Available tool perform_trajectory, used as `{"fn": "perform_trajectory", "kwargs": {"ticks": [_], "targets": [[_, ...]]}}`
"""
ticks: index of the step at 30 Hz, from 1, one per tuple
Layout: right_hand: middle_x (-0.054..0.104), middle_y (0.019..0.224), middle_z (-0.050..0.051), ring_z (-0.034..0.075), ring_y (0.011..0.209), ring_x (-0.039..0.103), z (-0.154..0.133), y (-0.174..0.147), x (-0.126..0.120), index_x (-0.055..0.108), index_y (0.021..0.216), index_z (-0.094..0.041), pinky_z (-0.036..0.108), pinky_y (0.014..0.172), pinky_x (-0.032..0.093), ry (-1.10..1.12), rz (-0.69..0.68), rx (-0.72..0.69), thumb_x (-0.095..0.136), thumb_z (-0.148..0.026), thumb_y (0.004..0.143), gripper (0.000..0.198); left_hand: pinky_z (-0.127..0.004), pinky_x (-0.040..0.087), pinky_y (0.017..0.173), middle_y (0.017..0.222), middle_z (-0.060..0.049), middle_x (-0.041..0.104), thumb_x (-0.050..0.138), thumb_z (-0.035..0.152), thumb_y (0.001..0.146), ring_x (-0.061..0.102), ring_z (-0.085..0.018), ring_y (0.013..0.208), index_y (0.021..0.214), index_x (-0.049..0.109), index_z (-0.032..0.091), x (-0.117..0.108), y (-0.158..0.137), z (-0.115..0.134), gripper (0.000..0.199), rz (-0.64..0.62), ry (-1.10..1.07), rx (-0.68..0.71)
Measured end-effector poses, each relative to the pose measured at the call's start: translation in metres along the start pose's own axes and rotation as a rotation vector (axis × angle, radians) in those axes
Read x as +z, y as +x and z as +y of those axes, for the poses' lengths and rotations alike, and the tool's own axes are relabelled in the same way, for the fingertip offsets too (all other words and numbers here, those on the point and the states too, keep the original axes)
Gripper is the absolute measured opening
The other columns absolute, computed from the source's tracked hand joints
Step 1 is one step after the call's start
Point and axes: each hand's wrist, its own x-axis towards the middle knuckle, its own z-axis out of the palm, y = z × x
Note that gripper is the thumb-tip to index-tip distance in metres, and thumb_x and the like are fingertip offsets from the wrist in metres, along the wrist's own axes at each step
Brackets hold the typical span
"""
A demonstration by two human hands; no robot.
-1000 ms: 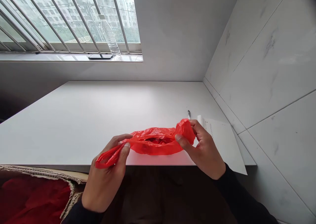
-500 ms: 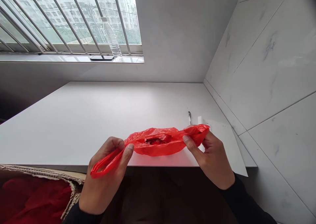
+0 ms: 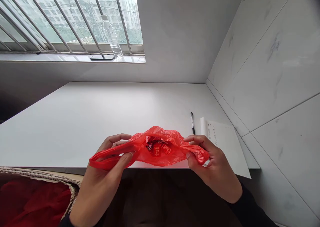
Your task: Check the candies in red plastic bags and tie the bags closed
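A thin red plastic bag (image 3: 160, 140) lies at the near edge of the white table (image 3: 100, 120). Its mouth gapes upward and shows small red wrapped sweets (image 3: 157, 148) inside. My left hand (image 3: 105, 173) pinches the bag's left handle loop between thumb and fingers. My right hand (image 3: 212, 167) grips the right handle, bunched under the fingers. Both handles are pulled apart sideways, level with the table edge.
A pen (image 3: 192, 122) and a printed paper sheet (image 3: 225, 143) lie right of the bag. A clear water bottle (image 3: 111, 37) and a dark phone (image 3: 102, 57) sit on the windowsill. A cardboard box (image 3: 37, 193) holding red material stands at lower left. A tiled wall runs along the right.
The bag's mouth has opened wider, so the sweets show. My right hand has come down and nearer with its handle. My left hand has shifted slightly toward me.
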Motion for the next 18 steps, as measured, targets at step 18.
{"fn": "perform_trajectory", "kwargs": {"ticks": [18], "targets": [[0.067, 0.113, -0.001, 0.02, 0.101, 0.065, -0.0036, 0.0014, 0.0012, 0.064, 0.112, -0.031, 0.03, 0.087, 0.051, 0.017, 0.025, -0.002, 0.061, -0.026, 0.091, 0.021, -0.025, 0.047, 0.06, 0.063, -0.001, 0.051, 0.07, 0.043, 0.084, 0.05, -0.016, 0.066, 0.057, 0.057, 0.021, -0.0029, 0.0031, -0.0006, 0.037, -0.076, -0.346, -0.003]]}}
